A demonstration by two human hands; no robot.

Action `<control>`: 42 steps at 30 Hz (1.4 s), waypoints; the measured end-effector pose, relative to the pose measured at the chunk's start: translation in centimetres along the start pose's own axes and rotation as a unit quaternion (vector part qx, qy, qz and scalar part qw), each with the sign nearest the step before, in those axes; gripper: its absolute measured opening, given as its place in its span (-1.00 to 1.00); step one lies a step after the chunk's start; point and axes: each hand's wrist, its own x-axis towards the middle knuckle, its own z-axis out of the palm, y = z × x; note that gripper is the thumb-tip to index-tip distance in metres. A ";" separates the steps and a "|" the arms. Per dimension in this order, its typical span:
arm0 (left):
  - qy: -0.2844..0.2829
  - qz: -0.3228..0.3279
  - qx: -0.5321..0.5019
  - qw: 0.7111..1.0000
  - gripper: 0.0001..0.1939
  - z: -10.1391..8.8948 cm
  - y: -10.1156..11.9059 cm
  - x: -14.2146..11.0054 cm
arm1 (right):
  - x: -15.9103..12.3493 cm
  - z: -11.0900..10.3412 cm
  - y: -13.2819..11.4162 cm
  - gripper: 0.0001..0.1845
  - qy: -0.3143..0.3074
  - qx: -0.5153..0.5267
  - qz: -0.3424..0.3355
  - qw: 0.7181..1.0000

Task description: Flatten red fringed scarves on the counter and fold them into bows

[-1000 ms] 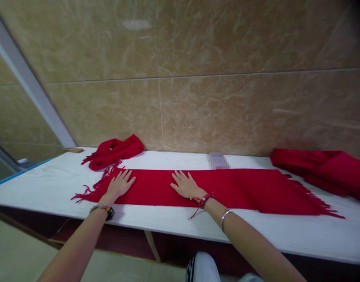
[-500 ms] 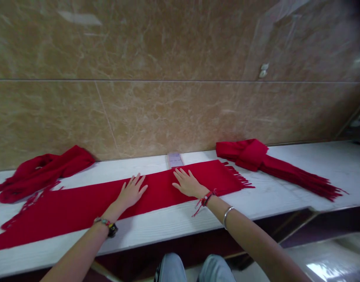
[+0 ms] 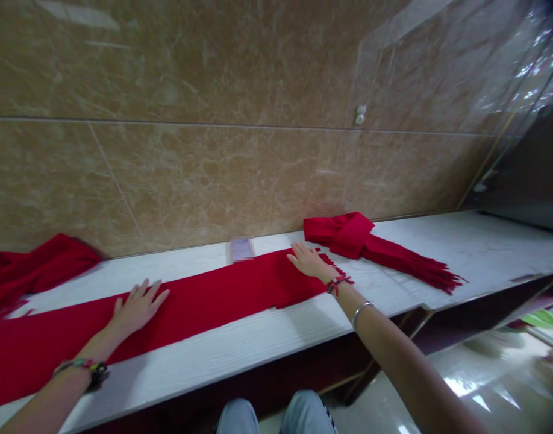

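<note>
A long red scarf point(image 3: 217, 295) lies flattened lengthwise on a white bench top point(image 3: 240, 334), its fringe showing at the right end. My left hand point(image 3: 138, 307) rests on the scarf's left part, palm down with the fingers spread. Near the fringed end, my right hand point(image 3: 308, 262) lies flat on the cloth, fingers stretched out. Neither hand grips anything. Beyond my right hand sits a second red scarf point(image 3: 349, 235), folded into a knot-like shape with its fringed tail pointing right. A third red scarf point(image 3: 50, 265) is bunched up at the far left, partly cut off by the frame edge.
Brown marble-look wall tiles point(image 3: 213, 181) rise directly behind the bench. A small blurred card or label point(image 3: 241, 249) stands against the wall behind the scarf. Dark shelf space opens below the front edge. A green basin point(image 3: 542, 318) is low at the right.
My hands have moved apart along the scarf, the left one leftward and the right one towards the fringed end. The view has shifted to the right.
</note>
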 end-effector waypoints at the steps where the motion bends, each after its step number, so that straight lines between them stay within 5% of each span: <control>1: -0.015 0.012 -0.001 1.000 -0.43 -0.3 2.0 0.1 | 0.7 0.1 -1.5 -0.43 0.003 0.022 -0.036 0.999; 4: -0.037 0.098 -0.028 0.994 -0.44 -0.7 7.7 0.2 | 2.1 1.0 -4.7 -0.40 -0.031 0.062 -0.101 0.993; 6: -0.051 0.125 -0.028 0.990 -0.45 -0.4 9.2 0.1 | 2.2 1.9 -4.7 -0.42 -0.055 0.049 -0.091 0.993; 12: -0.040 0.119 -0.008 0.992 -0.47 1.0 3.4 -0.3 | 0.5 2.3 1.8 -0.49 -0.044 -0.004 -0.002 0.999; 15: -0.002 0.097 -0.001 0.995 -0.48 0.5 2.4 -0.8 | -0.5 0.9 2.6 -0.50 -0.004 -0.003 0.008 1.000; 18: 0.052 0.185 -0.037 0.981 -0.50 -0.9 5.9 -1.9 | -2.3 -1.0 1.3 -0.51 0.028 0.050 -0.100 0.993; 21: 0.038 0.307 -0.094 0.946 -0.56 -2.4 11.9 -3.5 | -4.7 -2.5 0.1 -0.59 -0.015 0.087 -0.205 0.975; 27: 0.021 0.399 -0.086 0.913 -0.64 -3.6 20.9 -5.5 | -7.7 -4.0 0.1 -0.63 -0.059 0.051 -0.232 0.970; 36: -0.021 0.410 -0.023 0.912 -0.48 -4.1 22.2 -4.8 | -7.7 -3.7 0.2 -0.56 -0.054 0.003 -0.251 0.966; 42: 0.018 0.365 -0.015 0.931 -0.70 -3.9 22.4 -4.1 | -7.7 -3.2 -0.1 -0.60 0.009 -0.013 -0.269 0.963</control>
